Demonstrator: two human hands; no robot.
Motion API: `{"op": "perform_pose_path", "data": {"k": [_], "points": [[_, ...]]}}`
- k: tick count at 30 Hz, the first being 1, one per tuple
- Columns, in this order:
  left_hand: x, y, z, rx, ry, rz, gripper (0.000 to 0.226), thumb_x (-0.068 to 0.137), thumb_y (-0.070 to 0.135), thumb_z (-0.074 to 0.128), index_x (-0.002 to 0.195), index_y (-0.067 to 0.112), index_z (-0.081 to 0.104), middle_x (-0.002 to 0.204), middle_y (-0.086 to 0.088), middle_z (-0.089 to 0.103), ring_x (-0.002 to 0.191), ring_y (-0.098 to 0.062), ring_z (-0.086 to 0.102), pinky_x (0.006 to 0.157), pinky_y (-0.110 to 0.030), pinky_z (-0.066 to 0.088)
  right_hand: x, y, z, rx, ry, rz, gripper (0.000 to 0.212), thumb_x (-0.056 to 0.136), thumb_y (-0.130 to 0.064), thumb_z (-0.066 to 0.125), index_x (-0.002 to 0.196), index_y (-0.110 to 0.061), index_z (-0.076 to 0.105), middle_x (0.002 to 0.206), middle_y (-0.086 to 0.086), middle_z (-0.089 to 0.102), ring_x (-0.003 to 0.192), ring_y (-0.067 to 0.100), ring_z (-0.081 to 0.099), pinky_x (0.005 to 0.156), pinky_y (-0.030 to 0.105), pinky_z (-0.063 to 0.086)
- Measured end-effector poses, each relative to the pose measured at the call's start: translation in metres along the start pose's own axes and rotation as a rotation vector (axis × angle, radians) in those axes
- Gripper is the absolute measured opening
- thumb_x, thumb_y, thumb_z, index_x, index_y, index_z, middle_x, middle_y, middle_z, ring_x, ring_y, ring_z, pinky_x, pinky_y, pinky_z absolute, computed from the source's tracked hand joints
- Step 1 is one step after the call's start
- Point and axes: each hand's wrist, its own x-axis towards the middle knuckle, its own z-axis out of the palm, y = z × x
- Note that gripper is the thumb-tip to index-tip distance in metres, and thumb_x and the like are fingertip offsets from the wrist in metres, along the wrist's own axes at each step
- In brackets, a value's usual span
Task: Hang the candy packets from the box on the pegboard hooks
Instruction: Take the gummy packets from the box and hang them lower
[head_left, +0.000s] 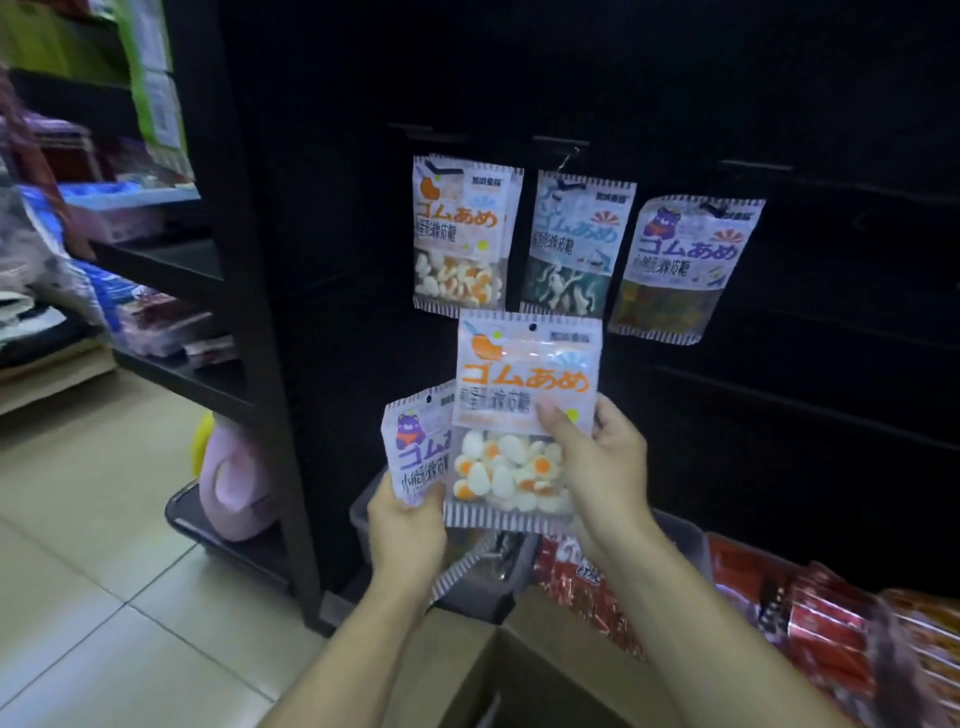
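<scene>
Egg candy packet (524, 415) held up below the pegboard (727, 104) hooks.
Right hand (602, 467) fingers pinch its right edge; left hand (408, 525) fingers grip a bear packet (418, 449) beside it. Three packets (569, 244) hang above, dark bare board to their right. Box (524, 691) and tiled floor (104, 519) lie below.

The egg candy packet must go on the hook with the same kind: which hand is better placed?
Right. The right hand grips the egg candy packet below the hung egg packet; the left hand holds the bear packet.
</scene>
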Motion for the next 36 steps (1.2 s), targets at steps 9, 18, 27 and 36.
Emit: {"op": "perform_pose_path", "data": {"k": [9, 18, 27, 36], "points": [[0.027, 0.013, -0.031, -0.193, -0.008, -0.198, 0.011, 0.094, 0.008, 0.077, 0.100, 0.015, 0.070, 0.097, -0.016, 0.079, 0.074, -0.021, 0.069, 0.068, -0.033, 0.052, 0.092, -0.057, 0.131, -0.063, -0.033, -0.093, 0.021, 0.093, -0.033, 0.079, 0.109, -0.021, 0.075, 0.109, 0.000, 0.079, 0.101, 0.026, 0.076, 0.090, 0.045, 0.063], [0.028, 0.035, -0.043, -0.259, -0.057, -0.262, 0.015, 0.091, 0.014, 0.079, 0.104, 0.016, 0.071, 0.082, -0.003, 0.082, 0.098, -0.041, 0.076, 0.098, -0.067, 0.056, 0.123, -0.060, 0.160, -0.064, 0.045, -0.105, 0.034, 0.096, -0.033, 0.075, 0.127, -0.021, 0.068, 0.127, 0.002, 0.072, 0.106, 0.024, 0.072, 0.092, 0.042, 0.062], [0.032, 0.031, -0.041, -0.296, -0.060, -0.265, 0.019, 0.089, 0.019, 0.082, 0.101, 0.014, 0.069, 0.079, -0.004, 0.078, 0.095, -0.037, 0.076, 0.098, -0.067, 0.055, 0.140, -0.061, 0.162, -0.107, 0.086, -0.025, 0.049, 0.095, -0.035, 0.075, 0.138, -0.014, 0.062, 0.132, 0.002, 0.068, 0.108, 0.026, 0.070, 0.090, 0.041, 0.060], [0.037, 0.025, -0.037, -0.325, -0.114, -0.311, 0.014, 0.086, 0.015, 0.085, 0.089, 0.023, 0.074, 0.097, -0.013, 0.082, 0.095, -0.042, 0.079, 0.090, -0.067, 0.059, 0.196, -0.066, 0.146, -0.393, -0.092, 0.069, 0.022, 0.108, -0.020, 0.053, 0.125, -0.010, 0.064, 0.117, 0.010, 0.070, 0.105, 0.029, 0.069, 0.093, 0.040, 0.059]]}}
